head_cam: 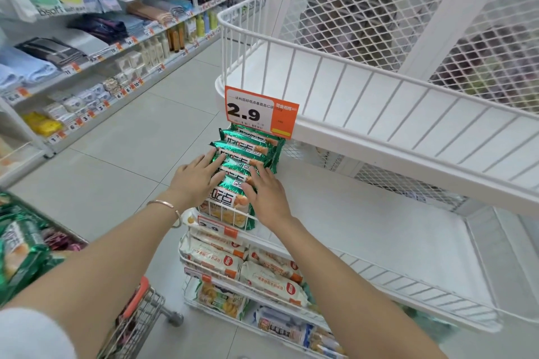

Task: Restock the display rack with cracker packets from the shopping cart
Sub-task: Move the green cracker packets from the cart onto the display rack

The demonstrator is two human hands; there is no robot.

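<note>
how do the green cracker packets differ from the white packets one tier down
The green cracker packets are shiny green; the white packets are pale with orange logos. The green ones stand on edge in a row; the white ones lie flat. The left hand and right hand rest on the green ones only. Both sit in the display rack.

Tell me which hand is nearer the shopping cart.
Left. The left hand rests on the cart-side edge of the green packets; the right hand presses their far side, away from the shopping cart.
</note>
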